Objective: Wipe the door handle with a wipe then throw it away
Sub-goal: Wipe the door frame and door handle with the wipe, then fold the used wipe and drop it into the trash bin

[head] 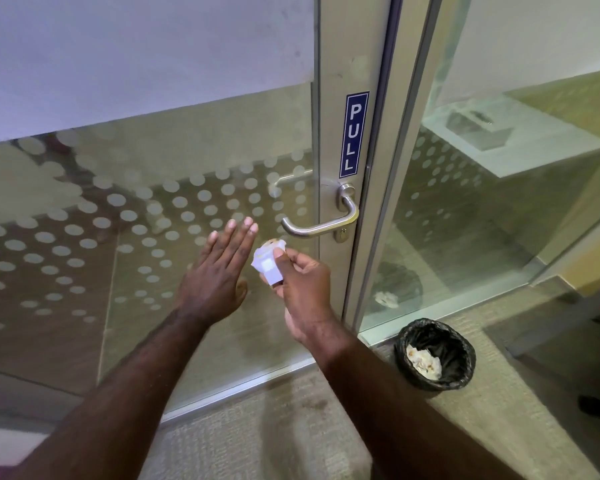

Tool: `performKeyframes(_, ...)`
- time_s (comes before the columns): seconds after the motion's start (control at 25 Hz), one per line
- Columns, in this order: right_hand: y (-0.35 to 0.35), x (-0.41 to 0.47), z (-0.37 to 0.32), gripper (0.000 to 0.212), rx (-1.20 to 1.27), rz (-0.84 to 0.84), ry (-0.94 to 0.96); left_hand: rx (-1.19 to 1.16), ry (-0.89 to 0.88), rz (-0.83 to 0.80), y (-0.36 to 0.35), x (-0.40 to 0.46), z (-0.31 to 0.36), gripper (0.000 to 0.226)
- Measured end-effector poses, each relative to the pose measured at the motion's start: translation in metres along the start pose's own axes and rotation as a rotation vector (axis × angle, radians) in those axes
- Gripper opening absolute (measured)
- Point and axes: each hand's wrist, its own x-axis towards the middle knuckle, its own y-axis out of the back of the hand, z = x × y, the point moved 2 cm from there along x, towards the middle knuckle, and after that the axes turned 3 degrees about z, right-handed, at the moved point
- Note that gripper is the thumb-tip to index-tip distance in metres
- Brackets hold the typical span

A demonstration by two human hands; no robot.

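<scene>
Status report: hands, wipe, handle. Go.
Right hand pinching wipe, short of door handle. Left hand open, empty. Bin right, path clear.

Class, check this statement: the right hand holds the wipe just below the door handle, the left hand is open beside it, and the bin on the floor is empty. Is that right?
Not quite. The bin is not empty: the head view shows crumpled paper in it. The rest stands: the right hand holds the wipe just below the door handle, and the left hand is open beside it.

White wipe (269, 266); silver handle (321, 221); blue PULL sign (355, 134); black bin liner (435, 355); white-dotted glass (118, 216).
</scene>
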Motion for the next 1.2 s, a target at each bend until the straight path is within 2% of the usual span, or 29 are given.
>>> performKeyframes(0.08, 0.029, -0.011, 0.002, 0.017, -0.062, -0.077, -0.044, -0.074, 0.015, -0.056, -0.007, -0.022, 0.015, 0.117)
performKeyframes(0.2, 0.080, -0.026, 0.003, 0.015, -0.176, -0.089, -0.021, -0.173, 0.030, -0.120, -0.012, -0.053, 0.051, 0.113)
performKeyframes(0.28, 0.116, -0.034, 0.000, 0.016, -0.364, -0.082, 0.112, -0.230, 0.031, -0.151, -0.011, -0.068, 0.083, 0.107)
performKeyframes(0.44, 0.189, -0.053, -0.011, 0.024, -0.968, -0.024, 0.418, -0.341, 0.001, -0.173, -0.008, -0.080, 0.155, 0.084)
performKeyframes(0.64, 0.281, -0.065, -0.042, 0.013, -1.357, -0.296, 0.636, -0.517, -0.067, -0.184, -0.008, -0.069, 0.260, 0.062)
performKeyframes(0.72, 0.317, -0.064, -0.059, 0.020, -1.397, -0.299, 0.693, -0.554, -0.086, -0.191, -0.011, -0.061, 0.300, 0.059)
performKeyframes(0.92, 0.409, -0.049, -0.103, 0.009, -1.356, -0.299, 0.748, -0.581, -0.103, -0.227, -0.023, -0.028, 0.399, 0.058)
performKeyframes(1.08, 0.489, -0.035, -0.118, 0.035, -1.393, -0.071, 0.597, -0.545, -0.036, -0.291, -0.041, -0.005, 0.450, 0.058)
performKeyframes(1.2, 0.541, -0.022, -0.121, 0.020, -1.522, -0.029, 0.785, -0.519, 0.014, -0.338, -0.062, 0.005, 0.473, 0.060)
